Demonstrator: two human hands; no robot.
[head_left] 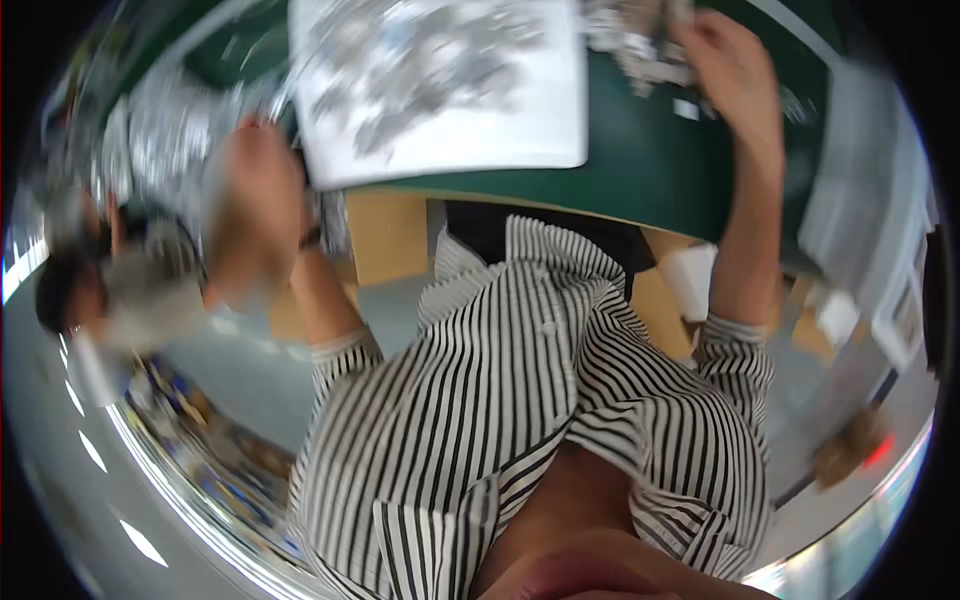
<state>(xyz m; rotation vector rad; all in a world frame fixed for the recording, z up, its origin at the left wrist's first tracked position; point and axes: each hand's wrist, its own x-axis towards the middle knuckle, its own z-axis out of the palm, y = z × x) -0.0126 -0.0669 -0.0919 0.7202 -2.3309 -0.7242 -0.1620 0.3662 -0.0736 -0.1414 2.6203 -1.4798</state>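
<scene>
A green table (pixel 650 170) is the largest thing here, running across the upper part of the view, its near edge curved by the lens. The wearer's black-and-white striped shirt (pixel 460 360) fills the lower middle, sleeves ending at the forearms. Another person (pixel 150 295), blurred, is at the far left. On the table lies a white tray (pixel 560 130), reaching to the top border, with a loose spread of small grey pieces (pixel 430 70) across it, too smeared to identify. Clear plastic material (pixel 170 125) is bunched left of the tray, and a brown cardboard box (pixel 388 238) sits lower, just beyond the table's near edge. The left hand (pixel 262 175) is raised beside the tray's left edge, apart from the grey pieces; it is so blurred that I cannot tell whether its fingers are open, closed or gripping anything. The right hand (pixel 730 70) reaches to the right of the tray, fingers bent at a grey-beige pile (pixel 640 50); whether they grip part of it, I cannot tell. A dark band (pixel 311 238) circles the left wrist. Smallest is a white square (pixel 686 109), lying on the green surface just below the pile.
</scene>
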